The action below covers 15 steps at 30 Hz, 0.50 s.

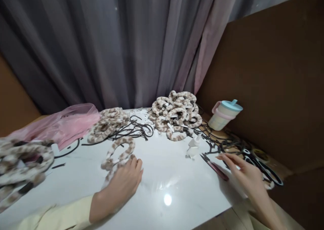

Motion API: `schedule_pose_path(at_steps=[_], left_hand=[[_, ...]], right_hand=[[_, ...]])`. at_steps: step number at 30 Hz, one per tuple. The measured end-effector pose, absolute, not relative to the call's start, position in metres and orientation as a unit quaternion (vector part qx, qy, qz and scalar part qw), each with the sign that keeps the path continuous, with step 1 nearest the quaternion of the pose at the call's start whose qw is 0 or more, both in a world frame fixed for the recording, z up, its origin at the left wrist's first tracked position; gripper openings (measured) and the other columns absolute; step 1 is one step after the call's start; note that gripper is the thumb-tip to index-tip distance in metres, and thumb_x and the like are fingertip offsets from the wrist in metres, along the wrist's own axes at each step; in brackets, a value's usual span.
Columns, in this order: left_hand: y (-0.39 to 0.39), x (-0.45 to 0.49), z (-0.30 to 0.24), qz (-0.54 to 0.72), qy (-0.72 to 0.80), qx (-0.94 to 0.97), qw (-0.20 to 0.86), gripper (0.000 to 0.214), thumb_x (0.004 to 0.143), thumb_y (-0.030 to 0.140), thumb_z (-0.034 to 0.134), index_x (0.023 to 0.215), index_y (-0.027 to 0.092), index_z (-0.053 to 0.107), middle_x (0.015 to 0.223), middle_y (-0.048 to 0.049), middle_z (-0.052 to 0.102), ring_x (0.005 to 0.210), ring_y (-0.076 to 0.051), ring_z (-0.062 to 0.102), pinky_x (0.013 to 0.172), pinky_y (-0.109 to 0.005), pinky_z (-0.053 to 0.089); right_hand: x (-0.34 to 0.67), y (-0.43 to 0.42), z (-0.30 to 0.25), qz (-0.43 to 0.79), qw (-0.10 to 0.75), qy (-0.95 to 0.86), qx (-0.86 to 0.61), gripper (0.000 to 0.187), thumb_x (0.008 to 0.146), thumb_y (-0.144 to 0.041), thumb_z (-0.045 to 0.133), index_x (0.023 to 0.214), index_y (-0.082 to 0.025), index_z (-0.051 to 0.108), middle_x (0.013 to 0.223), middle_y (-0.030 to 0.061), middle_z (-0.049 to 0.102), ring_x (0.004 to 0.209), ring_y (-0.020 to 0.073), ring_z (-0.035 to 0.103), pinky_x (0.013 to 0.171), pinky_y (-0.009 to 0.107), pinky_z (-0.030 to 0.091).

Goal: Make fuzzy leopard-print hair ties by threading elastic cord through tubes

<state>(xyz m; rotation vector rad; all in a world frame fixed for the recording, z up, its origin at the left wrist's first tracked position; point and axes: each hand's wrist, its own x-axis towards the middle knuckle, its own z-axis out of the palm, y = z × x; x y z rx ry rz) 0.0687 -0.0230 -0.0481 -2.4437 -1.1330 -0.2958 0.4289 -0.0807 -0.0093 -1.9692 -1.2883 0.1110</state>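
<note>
My left hand [126, 177] is closed on a fluffy brown-and-white plush ring [128, 145] lying on the white table. Its fingers curl over the ring's near end, hiding that part. At the table's right side, the fingers of my right hand [244, 174] are pressed together; what they hold, if anything, is too small to make out. Thin black cords [210, 144] lie just beyond those fingertips. Just left of that hand are small pointed snips [215, 167] with dark red handles. A small white nozzle bottle [194, 144] is further back.
Several plush rings are piled at the back [177, 110], and more lie at left [27, 166]. Pink plastic bag [73, 122], loose black cords [136, 130], large black-handled scissors [265, 169] and a blue-lidded cup [222, 115] surround the white table [162, 176]. Grey curtains hang behind.
</note>
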Motion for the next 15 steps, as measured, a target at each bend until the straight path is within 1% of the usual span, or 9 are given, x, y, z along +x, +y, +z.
schedule_pose_path(at_steps=[3, 4, 6, 8, 11, 13, 15], left_hand=[[-0.018, 0.059, -0.055, -0.112, -0.444, -0.854, 0.248, 0.026, 0.086, 0.021, 0.035, 0.101, 0.014, 0.055, 0.071, -0.0117, 0.059, 0.059, -0.024, 0.058, 0.043, -0.027, 0.039], [-0.016, 0.055, -0.056, -0.109, -0.445, -0.856, 0.240, 0.027, 0.085, 0.022, 0.037, 0.105, 0.014, 0.054, 0.071, -0.0116, 0.060, 0.059, -0.024, 0.059, 0.043, -0.027, 0.039], [-0.014, 0.049, -0.055, -0.111, -0.420, -0.879, 0.195, 0.028, 0.085, 0.017, 0.037, 0.108, 0.016, 0.053, 0.075, -0.0107, 0.063, 0.062, -0.023, 0.061, 0.046, -0.027, 0.041], [-0.014, 0.044, -0.051, -0.132, -0.366, -0.908, 0.158, 0.032, 0.084, 0.009, 0.035, 0.109, 0.018, 0.053, 0.082, -0.0100, 0.066, 0.069, -0.021, 0.063, 0.055, -0.027, 0.047], [-0.017, 0.038, -0.049, -0.190, -0.254, -0.933, 0.168, 0.039, 0.084, 0.002, 0.031, 0.113, 0.018, 0.051, 0.093, -0.0093, 0.068, 0.082, -0.021, 0.064, 0.073, -0.029, 0.049], [-0.020, 0.035, -0.052, -0.224, -0.206, -0.937, 0.173, 0.042, 0.084, 0.000, 0.028, 0.116, 0.017, 0.050, 0.098, -0.0092, 0.068, 0.089, -0.021, 0.064, 0.080, -0.029, 0.048], [-0.021, 0.034, -0.056, -0.242, -0.219, -0.935, 0.138, 0.039, 0.088, 0.005, 0.027, 0.117, 0.018, 0.050, 0.100, -0.0091, 0.068, 0.092, -0.020, 0.064, 0.084, -0.030, 0.048]], right_hand=[[0.440, -0.072, -0.029, 0.077, 0.373, -0.543, -0.748, 0.033, 0.073, -0.048, 0.046, 0.085, -0.026, 0.068, 0.095, 0.0097, 0.072, 0.087, 0.0308, 0.067, 0.078, 0.044, 0.053], [0.439, -0.069, -0.033, 0.092, 0.368, -0.555, -0.740, 0.035, 0.073, -0.048, 0.048, 0.090, -0.025, 0.067, 0.098, 0.0094, 0.071, 0.085, 0.0292, 0.068, 0.077, 0.043, 0.054], [0.433, -0.062, -0.036, 0.123, 0.361, -0.570, -0.728, 0.041, 0.071, -0.049, 0.054, 0.100, -0.022, 0.065, 0.102, 0.0104, 0.070, 0.082, 0.0271, 0.068, 0.073, 0.039, 0.055], [0.423, -0.052, -0.034, 0.142, 0.358, -0.584, -0.715, 0.050, 0.070, -0.050, 0.057, 0.108, -0.019, 0.063, 0.104, 0.0122, 0.070, 0.084, 0.0265, 0.068, 0.072, 0.036, 0.055], [0.417, -0.042, -0.026, 0.124, 0.318, -0.597, -0.726, 0.051, 0.068, -0.045, 0.060, 0.109, -0.016, 0.064, 0.105, 0.0134, 0.069, 0.091, 0.0270, 0.066, 0.073, 0.034, 0.054], [0.424, -0.044, -0.019, 0.080, 0.260, -0.603, -0.750, 0.042, 0.070, -0.042, 0.058, 0.102, -0.017, 0.067, 0.103, 0.0123, 0.070, 0.094, 0.0279, 0.066, 0.076, 0.034, 0.052], [0.437, -0.053, -0.012, 0.032, 0.200, -0.598, -0.776, 0.031, 0.074, -0.039, 0.053, 0.092, -0.020, 0.069, 0.099, 0.0108, 0.071, 0.092, 0.0282, 0.066, 0.076, 0.034, 0.050]])
